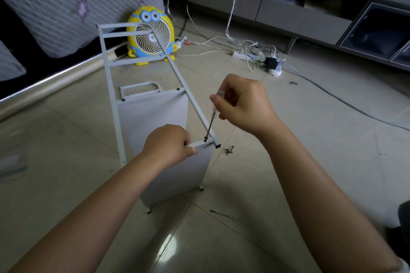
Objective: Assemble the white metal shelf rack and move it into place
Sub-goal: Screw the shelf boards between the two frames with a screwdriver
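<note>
The white metal shelf rack (153, 115) lies on its side on the tiled floor, its long side rail (177, 73) running from the far end toward me. My left hand (168, 144) grips the top edge of the nearest white shelf panel (177, 173). My right hand (241, 104) holds a screwdriver (213, 115) with a clear handle, and its tip sits on a dark screw (205, 139) at the rail's near end. A few loose black screws (229, 150) lie on the floor just right of that corner.
A yellow cartoon fan (150, 35) stands behind the rack. A power strip (246, 55) with tangled white cables lies to the right, below a low grey cabinet (299, 17). A quilted mattress (66, 2) leans at the left. A thin metal rod (223, 214) lies on the tiles near me.
</note>
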Action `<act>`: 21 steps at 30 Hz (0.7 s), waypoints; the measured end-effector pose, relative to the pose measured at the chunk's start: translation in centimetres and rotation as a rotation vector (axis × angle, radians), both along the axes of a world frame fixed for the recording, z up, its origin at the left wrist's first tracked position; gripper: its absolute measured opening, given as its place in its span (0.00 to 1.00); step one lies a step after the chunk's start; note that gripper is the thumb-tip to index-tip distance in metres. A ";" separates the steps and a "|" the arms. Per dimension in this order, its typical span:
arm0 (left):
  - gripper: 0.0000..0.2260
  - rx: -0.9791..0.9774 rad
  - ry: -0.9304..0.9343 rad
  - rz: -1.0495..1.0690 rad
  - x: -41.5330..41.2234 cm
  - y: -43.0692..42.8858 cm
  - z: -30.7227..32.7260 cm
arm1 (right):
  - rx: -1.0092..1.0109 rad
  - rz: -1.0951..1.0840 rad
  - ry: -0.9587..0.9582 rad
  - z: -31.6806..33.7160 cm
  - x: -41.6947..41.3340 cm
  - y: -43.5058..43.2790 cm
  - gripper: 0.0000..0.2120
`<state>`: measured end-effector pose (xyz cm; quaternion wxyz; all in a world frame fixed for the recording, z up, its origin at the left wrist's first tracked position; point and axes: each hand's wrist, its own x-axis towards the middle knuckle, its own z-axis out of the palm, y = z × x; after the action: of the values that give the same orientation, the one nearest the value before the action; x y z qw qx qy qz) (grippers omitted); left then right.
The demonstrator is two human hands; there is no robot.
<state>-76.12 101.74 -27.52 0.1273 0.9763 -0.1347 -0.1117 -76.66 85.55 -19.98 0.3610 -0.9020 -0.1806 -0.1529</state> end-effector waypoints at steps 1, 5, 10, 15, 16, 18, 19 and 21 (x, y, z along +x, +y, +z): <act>0.15 0.006 -0.002 -0.004 0.0 0.0 0.0 | -0.022 0.000 0.019 0.1 0.1 0.0 0.04; 0.15 0.009 -0.005 -0.016 0.0 0.0 0.0 | -0.197 0.115 0.065 1.0 0.2 0.0 0.07; 0.15 0.014 -0.014 -0.018 0.0 -0.1 0.1 | -0.161 0.295 0.191 1.8 -0.3 -0.9 0.05; 0.15 0.016 -0.018 -0.016 0.1 -0.1 0.1 | -0.121 0.329 0.310 1.8 -0.2 -1.4 0.05; 0.15 0.015 -0.018 -0.016 0.1 -0.1 0.1 | -0.096 0.329 0.338 1.8 -0.2 -1.5 0.06; 0.15 0.014 -0.014 -0.021 0.1 -0.1 0.1 | -0.061 0.316 0.347 1.6 -0.2 -1.3 0.07; 0.15 0.012 -0.013 -0.024 0.1 -0.1 0.1 | -0.053 0.295 0.319 1.5 -0.2 -1.2 0.06; 0.15 0.007 -0.016 -0.027 0.1 0.0 0.1 | -0.020 0.238 0.262 1.2 0.0 -0.8 0.06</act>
<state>-76.06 101.70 -27.44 0.1212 0.9757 -0.1483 -0.1062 -76.65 84.70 -18.76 0.3879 -0.8901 -0.2390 0.0114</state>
